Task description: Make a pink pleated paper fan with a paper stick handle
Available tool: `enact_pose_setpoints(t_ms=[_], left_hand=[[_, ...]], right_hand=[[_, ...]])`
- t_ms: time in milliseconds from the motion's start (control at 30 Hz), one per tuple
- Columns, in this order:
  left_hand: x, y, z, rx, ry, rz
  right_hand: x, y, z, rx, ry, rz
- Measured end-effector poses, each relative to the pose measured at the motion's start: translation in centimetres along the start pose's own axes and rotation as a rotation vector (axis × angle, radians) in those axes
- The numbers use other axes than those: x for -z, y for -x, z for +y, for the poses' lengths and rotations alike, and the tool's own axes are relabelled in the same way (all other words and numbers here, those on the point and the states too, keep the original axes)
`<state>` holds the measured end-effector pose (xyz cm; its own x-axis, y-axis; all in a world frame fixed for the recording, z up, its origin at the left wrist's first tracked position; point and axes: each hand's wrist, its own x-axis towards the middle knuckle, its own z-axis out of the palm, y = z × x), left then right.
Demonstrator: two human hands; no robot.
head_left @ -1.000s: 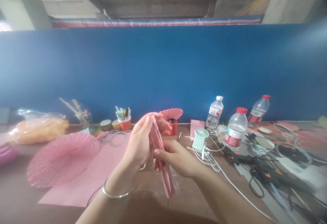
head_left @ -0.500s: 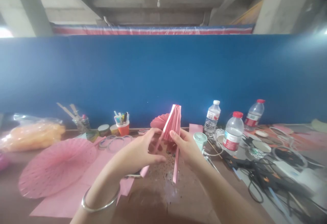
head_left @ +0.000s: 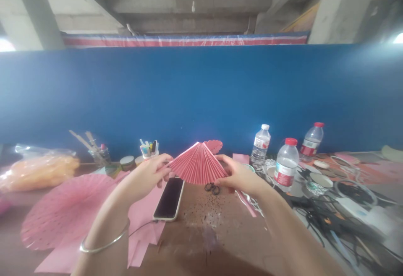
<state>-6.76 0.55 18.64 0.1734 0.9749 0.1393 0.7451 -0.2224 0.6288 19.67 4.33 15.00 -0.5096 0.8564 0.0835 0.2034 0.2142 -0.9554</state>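
Observation:
A pleated pink paper fan (head_left: 197, 166) is spread out above the brown table, its folds pointing up to a peak. My left hand (head_left: 150, 173) pinches its left end and my right hand (head_left: 236, 174) pinches its right end, both closed on the paper. A silver bangle (head_left: 102, 244) circles my left wrist. Below the fan a phone (head_left: 170, 197) lies screen up, with small black rings (head_left: 213, 188) beside it.
A round pink paper fan (head_left: 66, 211) lies on pink paper sheets (head_left: 143, 221) at the left. Along the blue partition stand a pen cup (head_left: 148, 149), tape rolls and three water bottles (head_left: 286, 163). Tangled cables and tools (head_left: 333, 213) fill the right side.
The folded pink strip, held upright and closed a second ago, has been pulled apart by both hands into a wide fan. The phone and the black rings now show beneath it.

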Motion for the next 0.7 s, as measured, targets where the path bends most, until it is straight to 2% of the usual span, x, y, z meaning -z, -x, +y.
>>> enact_pose_setpoints(t_ms=[67, 167, 267, 400, 500, 600, 700], left_hand=[[0.6, 0.1, -0.6, -0.02, -0.024, -0.016], [1.1, 0.0, -1.3, -0.035, -0.071, -0.001], [1.5, 0.0, -1.6, -0.038, -0.098, 0.003], [1.8, 0.2, -1.7, -0.039, -0.104, -0.009], [2.1, 0.6, -1.5, -0.101, -0.14, 0.004], [2.4, 0.9, -1.0, -0.207, -0.172, -0.053], [2.4, 1.1, -0.3, -0.271, -0.192, -0.089]], right_hand=[[1.2, 0.6, -0.1, -0.013, 0.132, -0.054], [2.9, 1.5, 0.2, 0.047, 0.453, -0.103], [4.3, 1.9, 0.7, 0.081, 0.685, -0.085], [5.6, 2.3, 0.5, 0.056, 0.773, 0.038], [6.5, 3.1, -0.3, 0.071, 0.78, 0.096], [7.2, 4.1, -0.9, 0.211, 0.791, 0.085], [7.5, 4.7, -1.2, 0.339, 0.943, 0.104]])
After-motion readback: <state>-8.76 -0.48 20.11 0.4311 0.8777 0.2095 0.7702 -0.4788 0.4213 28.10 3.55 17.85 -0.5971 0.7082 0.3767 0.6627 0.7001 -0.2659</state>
